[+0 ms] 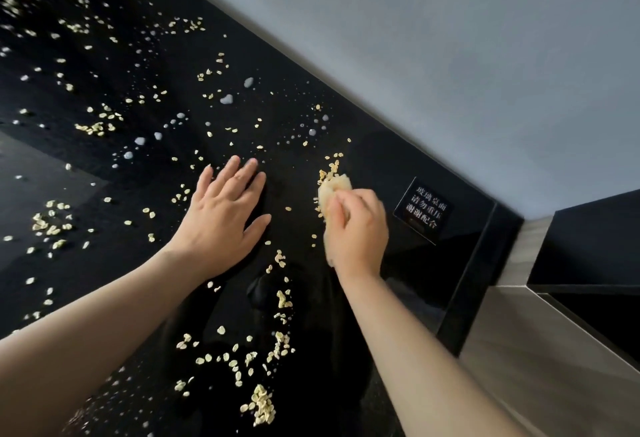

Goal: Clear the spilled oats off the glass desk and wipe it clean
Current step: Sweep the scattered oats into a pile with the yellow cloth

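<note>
Pale oat flakes [263, 405] lie scattered over the black glass desk [114, 65], mixed with small drops of liquid [227, 99]. My left hand [221, 218] rests flat on the glass with straight fingers, near the middle. My right hand [356, 228] grips a crumpled pale tissue [332, 188] pressed onto the desk, with a small heap of oats [330, 168] just beyond it.
A small black sign with white characters [424, 211] lies on the desk right of my right hand. A grey wall [450, 38] runs along the desk's far edge. A grey metal ledge and a dark recess [571, 298] stand past the desk's right end.
</note>
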The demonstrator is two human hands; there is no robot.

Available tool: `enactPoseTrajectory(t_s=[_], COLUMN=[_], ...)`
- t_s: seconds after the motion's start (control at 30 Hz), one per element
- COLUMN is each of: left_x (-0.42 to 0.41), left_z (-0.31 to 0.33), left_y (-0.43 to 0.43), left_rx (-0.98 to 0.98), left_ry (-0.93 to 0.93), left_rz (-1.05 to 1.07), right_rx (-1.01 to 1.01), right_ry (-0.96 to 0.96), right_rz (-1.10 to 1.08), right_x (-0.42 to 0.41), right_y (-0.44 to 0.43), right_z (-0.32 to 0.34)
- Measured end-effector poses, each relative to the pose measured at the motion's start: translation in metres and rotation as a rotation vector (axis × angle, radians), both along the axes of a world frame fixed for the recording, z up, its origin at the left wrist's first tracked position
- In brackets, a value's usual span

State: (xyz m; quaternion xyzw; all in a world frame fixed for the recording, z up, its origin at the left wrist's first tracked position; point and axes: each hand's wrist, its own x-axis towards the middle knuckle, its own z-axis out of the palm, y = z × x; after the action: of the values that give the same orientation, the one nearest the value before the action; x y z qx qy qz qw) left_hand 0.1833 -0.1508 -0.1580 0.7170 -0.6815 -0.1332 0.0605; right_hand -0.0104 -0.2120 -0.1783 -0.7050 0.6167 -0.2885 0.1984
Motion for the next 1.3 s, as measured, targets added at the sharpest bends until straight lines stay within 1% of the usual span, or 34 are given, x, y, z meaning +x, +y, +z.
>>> enactPoseTrajectory(t_s=[0.1, 0.13, 0.2, 0.3, 0.4, 0.5, 0.6, 0.7, 0.77, 0.83, 0.87, 0.93, 0.97, 1.03, 1.1, 1.2, 1.27, 1.3], left_x=[0.014, 0.017, 0.019, 0.018, 0.018, 0.017, 0.015, 0.018, 0.020, 0.022, 0.023, 0.023, 0.022, 0.023, 0.023, 0.023, 0.023, 0.023], left_z=[-0.001, -0.001, -0.002, -0.004, -0.008, -0.011, -0.012, -0.012, -0.012, -0.013, -0.014, -0.016, -0.017, -0.018, -0.019, -0.021, -0.022, -0.023], left_y=[-0.002, -0.003, -0.005, -0.007, -0.005, -0.003, -0.003, -0.002, -0.002, -0.002, -0.001, 0.000, 0.001, 0.001, 0.001, 0.001, 0.001, 0.001], left_rx=[0.021, 0.034, 0.053, 0.066, 0.068, 0.051, 0.037, 0.021, 0.007, 0.002, -0.002, -0.014, -0.015, -0.017, -0.024, -0.034, -0.041, -0.043], left_ry=[-0.017, -0.028, -0.050, -0.065, -0.065, -0.051, -0.010, 0.004, 0.002, 0.006, 0.006, -0.005, -0.010, -0.011, -0.013, -0.020, -0.022, -0.024], left_rz=[0.075, 0.077, 0.070, 0.070, 0.077, 0.077, 0.089, 0.081, 0.078, 0.073, 0.075, 0.079, 0.078, 0.074, 0.075, 0.081, 0.078, 0.075], right_rx=[0.044, 0.047, -0.012, -0.088, -0.020, 0.042, 0.056, 0.032, 0.062, 0.125, 0.124, 0.055, 0.013, -0.037, -0.009, 0.035, 0.011, 0.009], right_ry=[-0.081, -0.121, -0.160, -0.110, -0.016, 0.030, -0.001, 0.012, -0.049, -0.164, -0.220, -0.262, -0.254, -0.180, -0.076, 0.047, 0.042, 0.035], right_rz=[0.098, 0.094, 0.018, -0.136, -0.245, -0.261, -0.253, -0.042, 0.063, 0.053, 0.023, -0.053, -0.097, -0.176, -0.192, -0.142, -0.129, -0.086], right_x=[0.001, -0.001, -0.008, -0.019, -0.026, -0.017, 0.006, 0.029, 0.039, 0.042, 0.041, 0.036, 0.033, 0.028, 0.028, 0.038, 0.048, 0.054], right_y=[0.024, 0.021, -0.003, -0.069, -0.125, -0.142, -0.127, -0.083, -0.049, -0.028, -0.027, -0.049, -0.069, -0.114, -0.147, -0.155, -0.140, -0.129], right_z=[0.004, 0.010, 0.024, 0.035, 0.029, 0.012, 0.002, -0.003, 0.000, 0.009, 0.016, 0.027, 0.031, 0.031, 0.023, 0.003, -0.001, -0.001])
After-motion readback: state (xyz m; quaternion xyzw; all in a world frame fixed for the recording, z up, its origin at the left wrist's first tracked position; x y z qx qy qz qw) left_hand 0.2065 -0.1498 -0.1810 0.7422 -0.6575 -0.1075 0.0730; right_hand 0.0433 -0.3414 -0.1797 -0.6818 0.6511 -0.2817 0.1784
